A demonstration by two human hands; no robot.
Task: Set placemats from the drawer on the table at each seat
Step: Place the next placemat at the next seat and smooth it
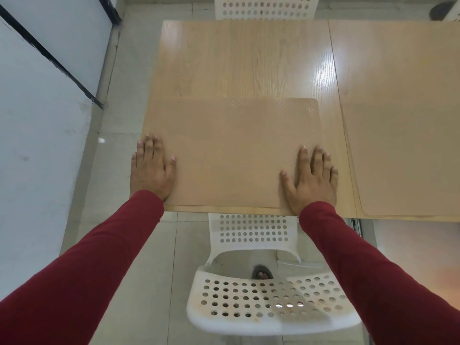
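A tan, slightly see-through placemat (229, 150) lies flat on the near end of the light wooden table (239, 61), in front of a white perforated chair (263, 290). My left hand (151, 170) rests flat on the mat's near left corner, fingers spread. On the mat's near right corner my right hand (311, 180) lies flat in the same way. Neither hand grips anything. A second tan placemat (408, 155) lies on the adjoining table section to the right.
Another white perforated chair (266, 7) stands at the far side of the table. A white wall with a black strip (49, 56) runs along the left. Grey floor tiles (119, 185) lie between wall and table. A metal drawer rail (356, 225) shows under the table's right edge.
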